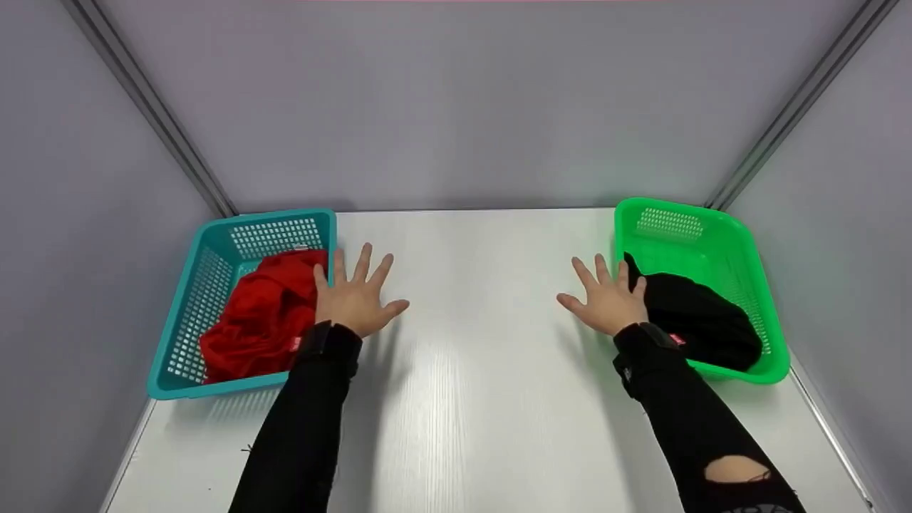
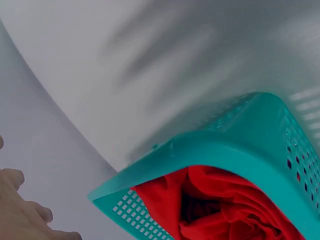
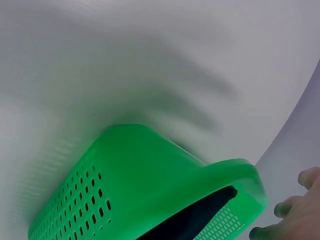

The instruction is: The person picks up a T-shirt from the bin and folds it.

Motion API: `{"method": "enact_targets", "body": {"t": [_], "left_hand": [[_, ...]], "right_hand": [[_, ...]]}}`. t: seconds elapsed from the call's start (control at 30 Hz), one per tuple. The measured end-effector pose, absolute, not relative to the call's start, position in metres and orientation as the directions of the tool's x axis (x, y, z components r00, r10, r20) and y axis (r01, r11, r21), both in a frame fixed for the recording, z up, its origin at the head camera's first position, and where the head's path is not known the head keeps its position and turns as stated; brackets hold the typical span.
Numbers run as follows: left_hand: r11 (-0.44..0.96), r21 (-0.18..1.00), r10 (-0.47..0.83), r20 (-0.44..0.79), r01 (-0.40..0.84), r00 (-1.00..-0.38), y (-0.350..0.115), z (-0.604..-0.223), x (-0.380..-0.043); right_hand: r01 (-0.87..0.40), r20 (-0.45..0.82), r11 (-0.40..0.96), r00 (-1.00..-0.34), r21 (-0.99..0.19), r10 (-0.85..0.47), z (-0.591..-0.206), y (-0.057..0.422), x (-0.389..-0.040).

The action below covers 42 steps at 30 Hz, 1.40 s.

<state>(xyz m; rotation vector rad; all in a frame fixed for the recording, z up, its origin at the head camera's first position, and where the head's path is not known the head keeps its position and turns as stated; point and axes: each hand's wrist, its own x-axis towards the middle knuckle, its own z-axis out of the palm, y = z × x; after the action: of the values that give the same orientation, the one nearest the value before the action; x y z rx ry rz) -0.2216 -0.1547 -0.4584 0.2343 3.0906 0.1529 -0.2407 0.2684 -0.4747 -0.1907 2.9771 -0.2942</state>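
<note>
My left hand is spread flat in the air, palm down, beside the inner edge of a teal basket. Crumpled red cloth with a small tag fills much of that basket. On the other side my right hand, fingers also spread, hovers by the inner edge of a green basket. Inside it lies a bunched black cloth with a small red tag. Neither hand holds anything. The left wrist view shows the red cloth below the basket's rim; the right wrist view shows part of the black cloth.
Both baskets stand on a white table, with a stretch of tabletop between them. Grey panels enclose the back and both sides, joined by metal corner posts. The baskets sit close to the side panels.
</note>
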Motion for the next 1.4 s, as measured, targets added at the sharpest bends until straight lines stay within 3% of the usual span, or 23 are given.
{"method": "enact_targets", "body": {"t": [0.33,0.8,1.13,1.4], "left_hand": [[0.979,0.186,0.102,-0.065,0.088,-0.993,-0.193,-0.452,-0.215],[0.958,0.285,0.049,-0.239,-0.022,-0.97,-0.244,-0.472,-0.176],[0.953,0.301,0.071,-0.301,-0.025,-0.951,-0.26,-0.493,-0.164],[0.935,0.343,0.043,-0.361,-0.089,-0.932,-0.264,-0.494,-0.162]], "right_hand": [[-0.133,-0.083,0.972,-0.985,-0.193,-0.152,-0.469,0.27,-0.236],[-0.146,-0.088,0.973,-0.983,-0.177,-0.164,-0.478,0.283,-0.217],[-0.396,-0.094,0.912,-0.909,-0.106,-0.405,-0.513,0.236,-0.2],[-0.564,-0.105,0.807,-0.804,-0.174,-0.585,-0.543,0.202,-0.179]]}}
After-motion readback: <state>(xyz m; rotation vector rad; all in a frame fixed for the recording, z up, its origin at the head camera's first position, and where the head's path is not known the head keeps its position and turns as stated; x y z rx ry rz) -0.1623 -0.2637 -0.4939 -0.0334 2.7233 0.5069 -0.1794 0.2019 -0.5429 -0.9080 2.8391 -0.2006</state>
